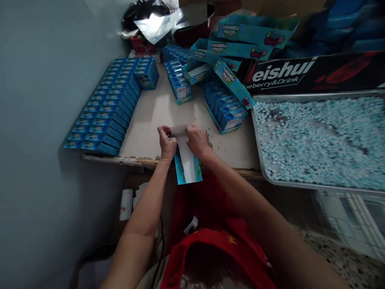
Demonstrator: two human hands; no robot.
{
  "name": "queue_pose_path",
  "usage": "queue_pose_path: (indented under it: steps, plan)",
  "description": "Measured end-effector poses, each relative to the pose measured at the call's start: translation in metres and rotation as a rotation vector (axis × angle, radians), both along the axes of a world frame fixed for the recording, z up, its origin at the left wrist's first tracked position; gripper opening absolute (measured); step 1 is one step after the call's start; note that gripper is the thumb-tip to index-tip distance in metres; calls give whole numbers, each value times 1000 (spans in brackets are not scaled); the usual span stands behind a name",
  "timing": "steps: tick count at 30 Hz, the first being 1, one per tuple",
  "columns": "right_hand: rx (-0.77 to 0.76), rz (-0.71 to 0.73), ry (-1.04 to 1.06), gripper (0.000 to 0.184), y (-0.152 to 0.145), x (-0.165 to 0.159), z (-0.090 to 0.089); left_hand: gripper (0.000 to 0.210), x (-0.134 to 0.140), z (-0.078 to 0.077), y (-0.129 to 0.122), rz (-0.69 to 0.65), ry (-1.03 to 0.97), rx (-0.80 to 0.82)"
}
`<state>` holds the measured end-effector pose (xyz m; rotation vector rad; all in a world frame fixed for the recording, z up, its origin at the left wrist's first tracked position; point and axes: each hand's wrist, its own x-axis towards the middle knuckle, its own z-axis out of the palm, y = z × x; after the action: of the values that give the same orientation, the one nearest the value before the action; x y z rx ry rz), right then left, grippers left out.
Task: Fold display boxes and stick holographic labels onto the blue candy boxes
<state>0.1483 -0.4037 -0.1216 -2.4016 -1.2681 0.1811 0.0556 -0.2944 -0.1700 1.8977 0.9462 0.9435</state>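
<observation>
Blue display carton [180, 170]: lies at the middle of the tabletop's [150, 116] front edge, its near end jutting past that edge toward the person; white inside faces up.
Carton's long axis: runs across the front edge, from near end to far end, the far end leaning slightly left.
White flap [179, 129]: raised at the carton's far end, between the hands.
Left hand [167, 143]: fingers curled, pinching the flap's left end; forearm comes up from the lower left.
Right hand [197, 140]: closed on the right side of the flap, partly covering the carton; forearm slants in from the lower right.
Filled carton [230, 127]: near, beyond the right hand, packed with small blue boxes; a loose "Caramelo Macizo" carton [233, 82] lies slantwise on top.
Second filled carton [184, 99]: straight beyond the hands, toward the far edge.
Small blue boxes [105, 108]: long rows along the left edge, reaching the front left corner.
Carton pile [243, 36]: overlapping at the far edge.
Metal tray [321, 187]: covers the right end, spread with pale blue candies [315, 160].
Black printed box [319, 74]: just behind the tray.
Red apron [216, 237]: below the front edge.
</observation>
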Motion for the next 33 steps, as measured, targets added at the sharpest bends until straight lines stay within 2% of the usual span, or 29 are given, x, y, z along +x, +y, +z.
queue_pose_path:
  steps: [2,4,8,11,13,15,17,19,22,24,28,31,33]
  plan:
    - [59,-71,51,40,-1,1,-4,49,-3,-1,2,-33,20,33]
    - [94,-117,92,42,-3,1,-8,40,-9,2,2,-73,108,154]
    - [119,-92,102,41,-8,0,-10,14,-19,15,0,-143,301,411]
    - [51,-91,85,43,-7,0,-5,15,-24,22,-2,-224,385,483]
    - [-41,-25,74,38,-6,4,2,24,-27,24,-3,-285,406,494]
    - [-150,123,75,34,-6,14,11,28,-30,25,-1,-323,396,478]
    - [-254,278,100,33,-5,27,20,22,-32,25,2,-328,378,422]
    - [-316,343,97,35,-1,39,27,12,-31,27,8,-325,389,335]
    - [-333,381,-2,39,14,47,34,29,-22,35,18,-357,488,248]
    - [-357,442,-56,40,24,47,36,34,-13,42,24,-416,617,272]
    - [-457,575,-166,34,33,44,36,19,0,53,27,-482,849,420]
    - [-469,602,-214,38,29,41,34,22,0,53,24,-468,892,499]
    - [-499,598,-203,43,26,38,32,22,-1,47,23,-450,867,506]
